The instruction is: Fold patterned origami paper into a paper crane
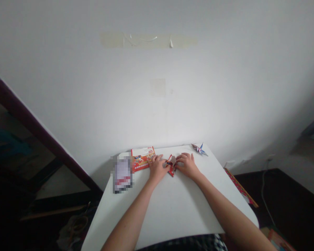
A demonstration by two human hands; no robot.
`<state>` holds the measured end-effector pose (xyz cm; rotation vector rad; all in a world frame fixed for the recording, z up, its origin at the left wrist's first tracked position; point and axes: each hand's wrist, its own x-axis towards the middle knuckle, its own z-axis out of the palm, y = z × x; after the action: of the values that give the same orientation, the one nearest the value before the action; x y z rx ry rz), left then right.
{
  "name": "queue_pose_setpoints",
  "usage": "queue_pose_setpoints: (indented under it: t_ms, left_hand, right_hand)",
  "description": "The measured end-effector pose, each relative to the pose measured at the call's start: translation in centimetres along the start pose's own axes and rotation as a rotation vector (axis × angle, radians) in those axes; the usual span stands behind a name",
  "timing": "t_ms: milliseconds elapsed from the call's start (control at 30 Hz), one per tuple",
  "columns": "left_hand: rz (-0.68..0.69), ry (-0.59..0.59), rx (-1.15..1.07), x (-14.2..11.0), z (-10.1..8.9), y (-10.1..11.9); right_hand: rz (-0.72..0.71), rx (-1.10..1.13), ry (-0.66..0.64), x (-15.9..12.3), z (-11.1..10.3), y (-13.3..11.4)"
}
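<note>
Between my hands is a small piece of folded paper (171,169), red with patterned and greyish patches, resting on or just above the white table. My left hand (157,167) pinches its left side between thumb and fingers, partly over a red and white printed packet (141,165). At its right edge, my right hand (187,165) grips the paper with its fingers curled. The fingertips hide parts of the folds. A folded paper crane (199,149) in blue, white and purple lies at the far right corner.
A phone-like thing (122,174), blurred by pixels, lies at the left of the white table (178,216). The wall (157,118) stands right behind the table. Dark-framed furniture (42,132) is at the left, and a cable (264,191) runs down on the right.
</note>
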<state>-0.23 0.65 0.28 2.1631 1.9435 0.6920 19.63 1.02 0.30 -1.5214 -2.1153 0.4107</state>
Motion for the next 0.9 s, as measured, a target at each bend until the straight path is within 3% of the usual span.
queue_pose_setpoints:
  t_ms: [533,900]
  left_hand:
    - [0.061,-0.177,0.062,-0.3,-1.4,-0.3]
    - [0.061,-0.189,0.063,-0.1,-1.1,-0.5]
  right_hand:
    - [-0.027,-0.008,0.036,0.0,0.2,0.2]
    - [0.028,-0.018,0.080,-0.1,0.8,-0.6]
